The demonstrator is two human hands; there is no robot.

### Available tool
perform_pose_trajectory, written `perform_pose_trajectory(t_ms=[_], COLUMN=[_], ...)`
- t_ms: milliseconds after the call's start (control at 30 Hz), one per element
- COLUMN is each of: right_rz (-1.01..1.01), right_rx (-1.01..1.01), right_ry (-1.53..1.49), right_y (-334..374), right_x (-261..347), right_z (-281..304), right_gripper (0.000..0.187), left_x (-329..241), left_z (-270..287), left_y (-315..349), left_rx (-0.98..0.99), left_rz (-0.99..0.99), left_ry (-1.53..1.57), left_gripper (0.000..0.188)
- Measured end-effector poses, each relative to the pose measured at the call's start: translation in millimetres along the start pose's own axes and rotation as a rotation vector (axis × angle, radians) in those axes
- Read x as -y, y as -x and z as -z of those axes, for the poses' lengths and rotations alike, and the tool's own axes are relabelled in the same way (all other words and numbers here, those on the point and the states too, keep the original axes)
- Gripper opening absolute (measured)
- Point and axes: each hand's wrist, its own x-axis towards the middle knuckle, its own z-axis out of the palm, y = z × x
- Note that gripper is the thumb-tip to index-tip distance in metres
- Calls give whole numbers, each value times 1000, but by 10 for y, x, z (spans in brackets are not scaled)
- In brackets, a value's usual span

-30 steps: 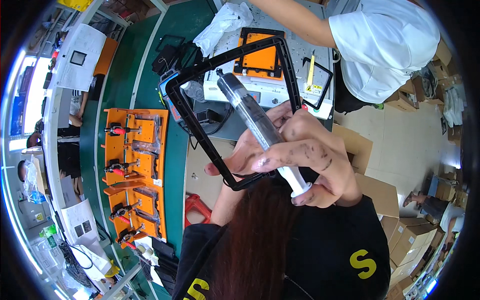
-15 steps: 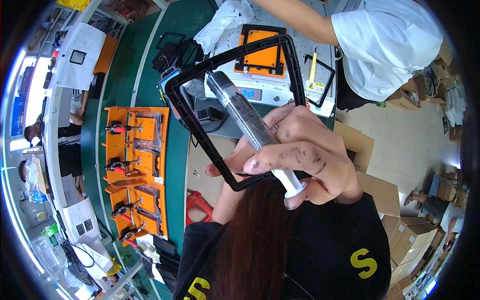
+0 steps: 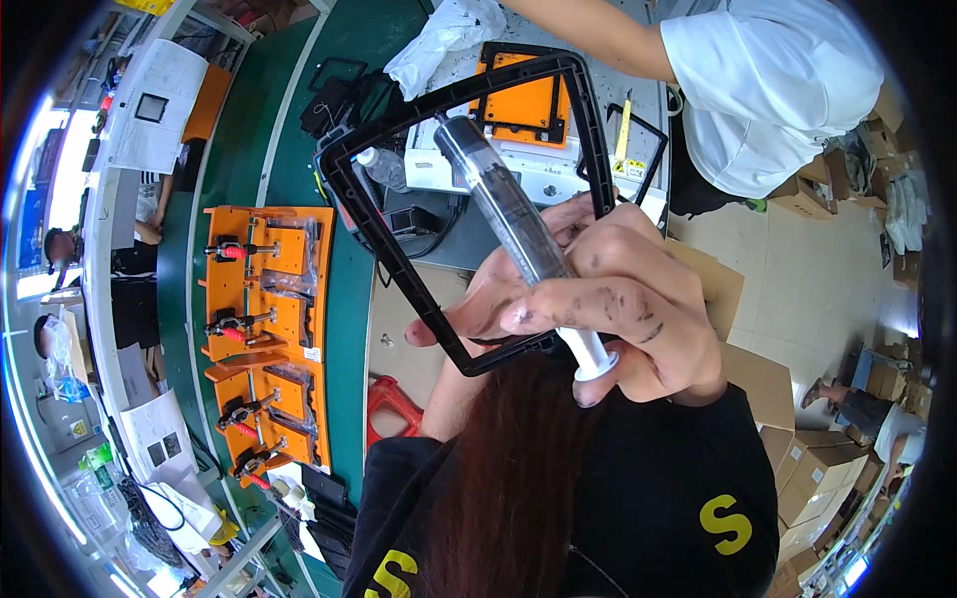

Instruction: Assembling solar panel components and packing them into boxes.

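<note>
Fingers round syringe, perhaps against frame.

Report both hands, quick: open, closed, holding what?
Left hand: closed, holding the black frame.
Right hand: closed around the syringe, thumb at its plunger end.

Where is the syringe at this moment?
In the head view, the syringe is near the centre, held in the right hand, slanting across the opening of the black frame.
</note>
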Motion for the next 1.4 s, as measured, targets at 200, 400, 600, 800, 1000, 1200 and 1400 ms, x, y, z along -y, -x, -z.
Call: perform_pose_trajectory(t_ms=[200, 400, 600, 800, 1000, 1200, 1400], right_rz=[-51, -77, -109, -115, -84, -119, -97], right_rx=[25, 19, 34, 0, -45, -77, -81], right_ry=[47, 57, -18, -22, 106, 126, 140], right_y=[4, 12, 18, 36, 45, 55, 71], right_x=[27, 33, 54, 63, 30, 48, 24], right_z=[70, 101, 162, 169, 128, 117, 124], right_gripper=[53, 55, 49, 51, 40, 32, 32], left_x=[-50, -62, 237, 50, -73, -129, -145], left_z=[-47, -20, 151, 92, -83, -136, -168], left_y=[-11, 31, -302, -3, -12, 5, 14], left_rx=[-155, -8, 551, 40, -105, -209, -302], left_rz=[153, 81, -264, -15, 35, 59, 71], left_ry=[233, 217, 394, 147, 84, 44, 6], left_gripper=[123, 144, 156, 149, 142, 135, 128])
